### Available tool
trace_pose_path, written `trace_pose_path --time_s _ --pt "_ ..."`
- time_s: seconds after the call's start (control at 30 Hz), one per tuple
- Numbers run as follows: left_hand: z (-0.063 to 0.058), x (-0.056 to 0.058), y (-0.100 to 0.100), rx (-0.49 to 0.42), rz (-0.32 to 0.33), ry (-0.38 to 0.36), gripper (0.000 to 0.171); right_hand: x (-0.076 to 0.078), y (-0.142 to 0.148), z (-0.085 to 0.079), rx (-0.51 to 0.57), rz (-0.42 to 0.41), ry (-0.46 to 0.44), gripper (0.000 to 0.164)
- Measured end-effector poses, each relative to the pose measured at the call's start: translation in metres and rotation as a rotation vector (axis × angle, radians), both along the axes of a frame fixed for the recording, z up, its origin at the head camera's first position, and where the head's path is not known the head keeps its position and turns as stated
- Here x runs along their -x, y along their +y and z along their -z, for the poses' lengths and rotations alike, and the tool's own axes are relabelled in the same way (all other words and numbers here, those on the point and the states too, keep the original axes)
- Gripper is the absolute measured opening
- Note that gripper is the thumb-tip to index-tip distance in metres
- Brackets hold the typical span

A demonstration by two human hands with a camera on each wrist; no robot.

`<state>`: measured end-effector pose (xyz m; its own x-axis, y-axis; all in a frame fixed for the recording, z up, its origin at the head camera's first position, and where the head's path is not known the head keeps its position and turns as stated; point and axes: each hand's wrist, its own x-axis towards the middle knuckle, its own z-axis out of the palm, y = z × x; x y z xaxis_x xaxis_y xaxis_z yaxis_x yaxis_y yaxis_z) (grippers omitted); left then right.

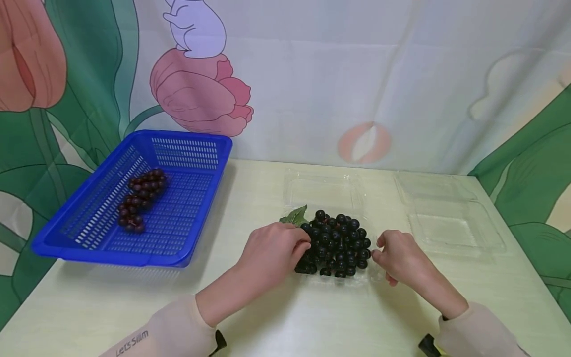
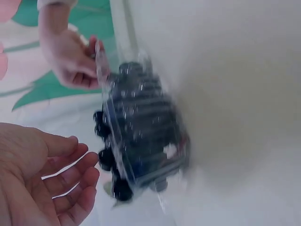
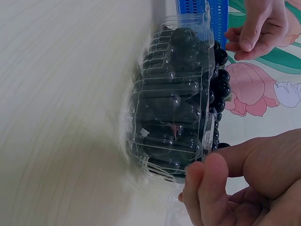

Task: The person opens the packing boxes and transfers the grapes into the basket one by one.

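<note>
A bunch of black grapes [image 1: 339,243] sits heaped in a see-through plastic clamshell box [image 3: 169,103], rising above its rim. A green leaf [image 1: 296,216] pokes out at the bunch's far left. My left hand [image 1: 276,248] is at the left side of the grapes; in the left wrist view its fingers [image 2: 70,176] are loosely bent beside the fruit, holding nothing. At the box's right end, my right hand [image 1: 401,255] pinches the plastic rim between thumb and forefinger. The box's lid [image 1: 323,191] lies folded back behind the grapes.
On the left of the table stands a blue plastic basket [image 1: 189,198] with a bunch of dark red grapes [image 1: 140,198] inside. Another see-through clamshell box [image 1: 450,228] lies opened out at the right. A printed cloth [image 1: 303,89] hangs behind the table.
</note>
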<state>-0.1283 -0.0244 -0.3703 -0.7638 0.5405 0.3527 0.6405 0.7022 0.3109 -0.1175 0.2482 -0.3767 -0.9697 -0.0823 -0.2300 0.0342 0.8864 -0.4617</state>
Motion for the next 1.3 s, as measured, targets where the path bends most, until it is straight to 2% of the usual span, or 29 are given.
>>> trace_pose_path --time_s 0.2,0.43,0.63,0.8,1.0,1.17,1.3 --pt "-0.003 0.007 -0.015 0.001 -0.082 -0.062 0.005 -0.001 0.0 -0.001 -0.001 -0.003 0.002 0.032" --pt "-0.002 0.01 -0.023 0.001 -0.131 -0.09 0.004 -0.002 0.0 0.0 -0.005 0.008 -0.002 0.032" --pt "0.001 0.009 -0.024 0.047 -0.127 -0.129 0.005 -0.002 0.001 0.0 -0.005 0.006 0.001 0.031" --pt "0.004 0.007 -0.021 0.1 -0.089 -0.179 0.007 -0.002 0.001 0.0 -0.005 0.008 0.001 0.031" --pt "0.004 0.006 -0.016 0.158 -0.024 -0.175 0.033 -0.002 0.001 -0.001 -0.002 0.004 -0.001 0.032" --pt "0.007 0.006 -0.011 0.222 -0.056 -0.208 0.051 -0.001 0.0 -0.002 -0.004 -0.003 -0.002 0.032" --pt "0.005 0.005 -0.006 0.268 -0.078 -0.235 0.055 -0.001 -0.001 -0.002 -0.005 -0.001 -0.009 0.032"
